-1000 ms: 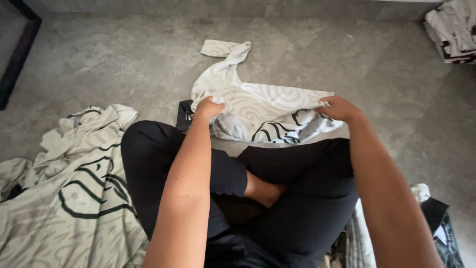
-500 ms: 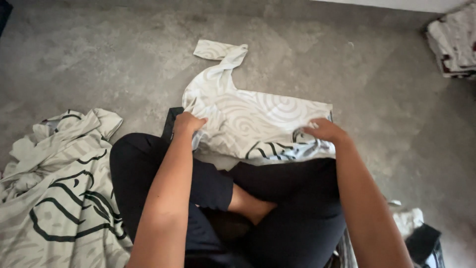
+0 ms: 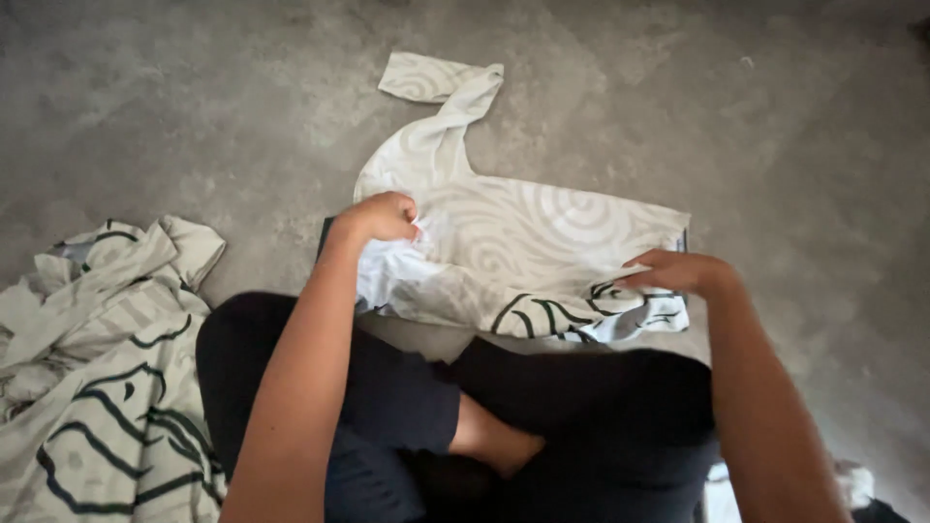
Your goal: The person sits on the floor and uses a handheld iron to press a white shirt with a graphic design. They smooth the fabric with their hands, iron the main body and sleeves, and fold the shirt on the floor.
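Pale swirl-patterned garment point(image 3: 523, 242) spread on grey floor point(image 3: 194, 116), just ahead of crossed legs point(image 3: 542, 416), one sleeve trailing away. Left hand point(image 3: 380, 217) closed, pinching cloth at near-left part. Right hand point(image 3: 673, 271) flat, fingers extended, pressing right edge. Crumpled patterned cloth pile point(image 3: 97, 368) lying well left.

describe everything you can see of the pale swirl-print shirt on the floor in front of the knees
The swirl-print shirt is soft, cream cloth with faint grey swirls and dark curved lines at its near edge. It lies partly folded on the grey floor, one sleeve stretched away, cuff bent. The left hand pinches its left side; the right hand presses its right edge.
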